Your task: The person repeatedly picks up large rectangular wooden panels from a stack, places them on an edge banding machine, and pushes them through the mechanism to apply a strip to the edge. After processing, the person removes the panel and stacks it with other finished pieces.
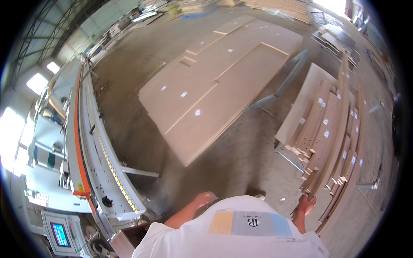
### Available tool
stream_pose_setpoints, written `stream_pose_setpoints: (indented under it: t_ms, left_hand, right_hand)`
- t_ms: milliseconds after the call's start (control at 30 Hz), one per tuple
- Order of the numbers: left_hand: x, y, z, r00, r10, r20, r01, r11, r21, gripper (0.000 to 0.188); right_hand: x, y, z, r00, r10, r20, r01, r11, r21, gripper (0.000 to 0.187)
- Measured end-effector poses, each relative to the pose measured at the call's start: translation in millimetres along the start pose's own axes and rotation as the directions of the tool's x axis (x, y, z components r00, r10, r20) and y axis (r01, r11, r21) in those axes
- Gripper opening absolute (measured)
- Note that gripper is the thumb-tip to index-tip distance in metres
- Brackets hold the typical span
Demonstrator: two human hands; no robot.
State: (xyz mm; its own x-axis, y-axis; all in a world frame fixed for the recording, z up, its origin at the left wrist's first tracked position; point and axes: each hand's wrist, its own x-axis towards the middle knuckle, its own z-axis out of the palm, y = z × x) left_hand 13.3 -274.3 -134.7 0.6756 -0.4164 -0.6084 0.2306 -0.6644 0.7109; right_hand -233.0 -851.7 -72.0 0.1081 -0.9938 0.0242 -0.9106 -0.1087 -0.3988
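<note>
My left hand (205, 198) hangs in front of my body, just past the white shirt. Its fingers are blurred and partly hidden, and nothing shows in it. On my right, my right hand (306, 205) is at the near end of a stack of long brown boards (316, 185), its fingers apart and seeming to touch the boards. Several strips in that stack carry small white labels and lie lengthwise, away from me, with uneven ends.
Large brown panels (241, 99) with white labels rest on a metal frame (284, 88) ahead. At left runs a long machine (81, 142) with an orange edge and a lit control screen (60, 234). A pale sheet (303, 103) lies beside the strips.
</note>
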Motion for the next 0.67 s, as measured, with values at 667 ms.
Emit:
stream_pose_setpoints:
  t_ms: [667]
  left_hand:
    - [-26, -232, -231, 0.898, -0.439, -0.024, 0.257, 0.568, -0.782, 0.021]
  right_hand:
    - [-284, -271, 183, 0.391, -0.176, 0.903, 0.150, 0.981, 0.126, 0.037]
